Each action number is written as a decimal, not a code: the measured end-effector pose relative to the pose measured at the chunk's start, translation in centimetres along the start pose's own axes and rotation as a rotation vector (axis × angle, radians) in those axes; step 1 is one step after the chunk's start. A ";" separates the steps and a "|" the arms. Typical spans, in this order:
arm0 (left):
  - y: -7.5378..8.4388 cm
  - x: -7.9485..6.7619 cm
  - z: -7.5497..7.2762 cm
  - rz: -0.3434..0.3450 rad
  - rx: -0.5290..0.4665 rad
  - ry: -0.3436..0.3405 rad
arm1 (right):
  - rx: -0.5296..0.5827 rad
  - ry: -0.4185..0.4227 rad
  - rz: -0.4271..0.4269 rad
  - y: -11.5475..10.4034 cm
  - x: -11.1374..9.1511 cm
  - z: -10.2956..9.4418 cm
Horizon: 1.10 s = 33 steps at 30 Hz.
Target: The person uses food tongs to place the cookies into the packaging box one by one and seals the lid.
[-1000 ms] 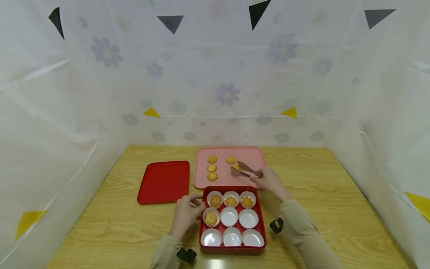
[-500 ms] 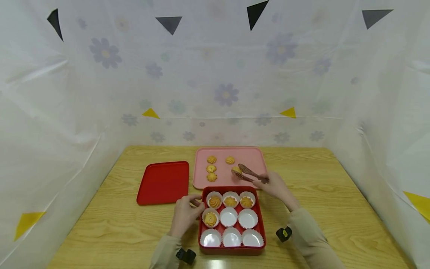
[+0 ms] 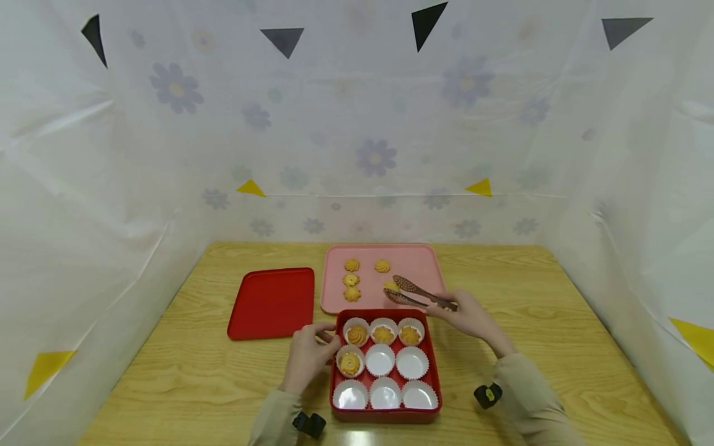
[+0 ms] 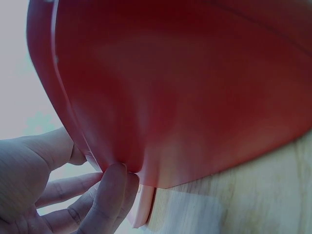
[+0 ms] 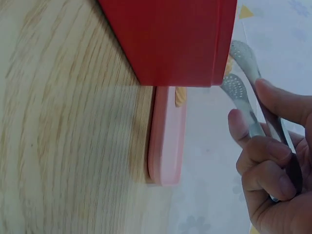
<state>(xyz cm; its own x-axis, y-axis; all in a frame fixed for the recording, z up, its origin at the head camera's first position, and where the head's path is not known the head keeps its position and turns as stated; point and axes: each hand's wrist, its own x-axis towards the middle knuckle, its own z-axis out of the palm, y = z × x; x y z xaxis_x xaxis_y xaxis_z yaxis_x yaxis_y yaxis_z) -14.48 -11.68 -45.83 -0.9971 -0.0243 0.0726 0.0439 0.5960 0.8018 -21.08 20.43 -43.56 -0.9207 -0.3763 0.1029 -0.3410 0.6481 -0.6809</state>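
My right hand (image 3: 465, 314) holds brown perforated tongs (image 3: 418, 291) over the front right of the pink tray (image 3: 415, 260). Between the tong heads shows a golden piped cookie (image 3: 392, 286). In the right wrist view, thumb and fingers wrap the tong handles (image 5: 278, 129). My left hand (image 3: 309, 353) grips the upper left edge of a red box (image 3: 385, 416), fingers on its outer wall (image 4: 161, 107) in the left wrist view. White paper cups stand in the box in three rows. Cookies sit in the whole back row and in the left cup (image 3: 349, 363) of the middle row.
More cookies (image 3: 351, 280) lie on the tray's left, and one cookie (image 3: 382, 266) near its middle. A flat red lid (image 3: 271, 303) lies left of the tray. The wooden table (image 3: 178, 371) meets white sheeted walls at back and sides.
The right hand and tongs have moved right and toward the box. The cookie between the tong heads has shifted slightly nearer the box. My left hand stays on the box.
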 end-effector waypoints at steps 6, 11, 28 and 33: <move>0.1 0.0 0.0 0.015 0.005 0.022 | 0.008 -0.041 -0.046 0.3 -0.4 -0.4; 0.0 0.0 0.1 0.045 0.020 0.039 | 0.000 -0.080 -0.089 0.2 -0.6 -0.8; -0.1 0.0 0.1 0.041 0.007 0.023 | -0.043 -0.297 -0.220 -0.8 -1.0 -1.4; -0.1 0.0 0.1 0.032 0.005 0.026 | -0.095 -0.339 -0.238 -1.5 -1.1 -1.4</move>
<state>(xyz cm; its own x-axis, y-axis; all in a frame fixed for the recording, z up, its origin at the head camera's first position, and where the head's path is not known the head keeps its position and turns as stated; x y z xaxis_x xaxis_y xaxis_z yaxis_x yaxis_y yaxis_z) -14.48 -11.66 -45.95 -0.9932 -0.0259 0.1138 0.0756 0.6004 0.7961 -19.84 20.79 -41.67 -0.7053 -0.7089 -0.0061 -0.5670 0.5693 -0.5953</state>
